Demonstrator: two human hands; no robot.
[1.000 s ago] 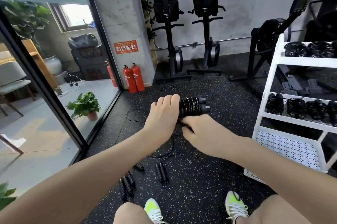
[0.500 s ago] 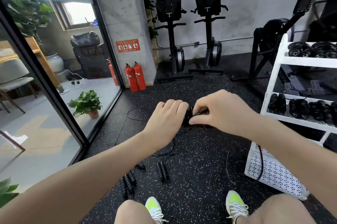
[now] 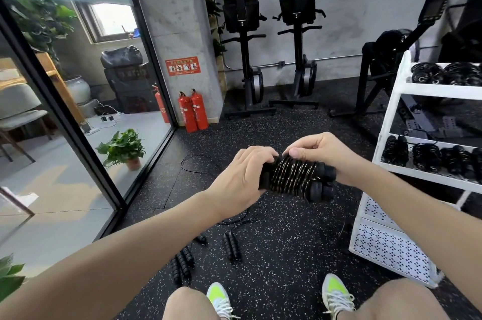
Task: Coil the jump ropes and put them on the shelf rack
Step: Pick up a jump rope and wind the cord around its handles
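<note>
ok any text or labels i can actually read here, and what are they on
No text here is legible.
Red sign on the concrete pillar: a row of pictograms and lines of characters, too blurred to read.
Fire extinguishers: any labels too small to make out.
Monitor on the exercise machine: dark, nothing readable.

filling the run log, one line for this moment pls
phase: coiling | left hand: grips jump rope bundle | right hand: pinches cord at top | shelf rack: holds coiled ropes | floor: loose ropes left
</note>
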